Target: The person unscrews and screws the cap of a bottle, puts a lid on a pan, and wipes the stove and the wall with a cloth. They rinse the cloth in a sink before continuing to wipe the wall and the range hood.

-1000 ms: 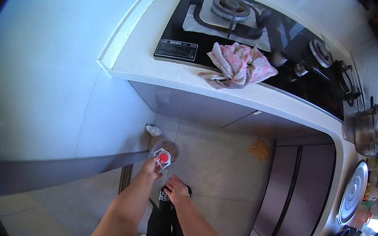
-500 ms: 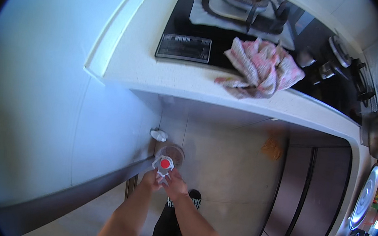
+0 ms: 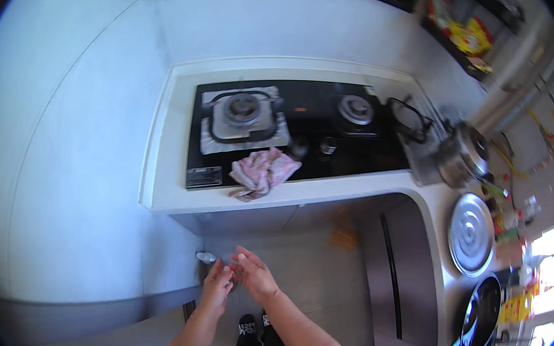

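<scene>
2 hands empty now, left hand and right hand close together, fingers parted, clear of a crumpled cloth that looks light, soft, easiest gripped mid-bunch!

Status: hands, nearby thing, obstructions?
Left hand, right hand: close together, nothing visibly held. White object on floor beyond left hand. Pink cloth clear of hands.
</scene>
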### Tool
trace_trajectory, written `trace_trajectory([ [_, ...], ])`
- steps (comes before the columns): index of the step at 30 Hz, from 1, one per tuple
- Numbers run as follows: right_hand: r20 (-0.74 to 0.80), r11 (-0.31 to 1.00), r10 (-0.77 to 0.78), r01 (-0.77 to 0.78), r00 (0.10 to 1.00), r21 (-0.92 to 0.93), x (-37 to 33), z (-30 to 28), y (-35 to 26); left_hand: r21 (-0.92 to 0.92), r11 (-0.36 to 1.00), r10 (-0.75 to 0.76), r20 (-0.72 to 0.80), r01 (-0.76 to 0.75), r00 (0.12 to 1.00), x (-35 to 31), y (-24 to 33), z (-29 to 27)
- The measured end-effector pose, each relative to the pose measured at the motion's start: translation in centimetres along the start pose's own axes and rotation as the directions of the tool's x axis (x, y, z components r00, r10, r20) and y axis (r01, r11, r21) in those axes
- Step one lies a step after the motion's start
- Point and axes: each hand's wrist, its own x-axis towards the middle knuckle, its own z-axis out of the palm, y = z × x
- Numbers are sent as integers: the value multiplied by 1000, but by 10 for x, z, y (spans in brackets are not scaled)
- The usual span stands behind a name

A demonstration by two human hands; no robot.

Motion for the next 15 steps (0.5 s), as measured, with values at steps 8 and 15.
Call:
trace_trajectory([
  [8, -169, 943, -332, 325, 928, -70, -148, -39, -98, 161, 982, 38, 330, -96, 943, -74, 38, 138],
  [15, -518, 647, -587, 745, 622, 161, -295, -134, -131, 366, 931, -250, 660, -12, 709, -127, -65, 289],
])
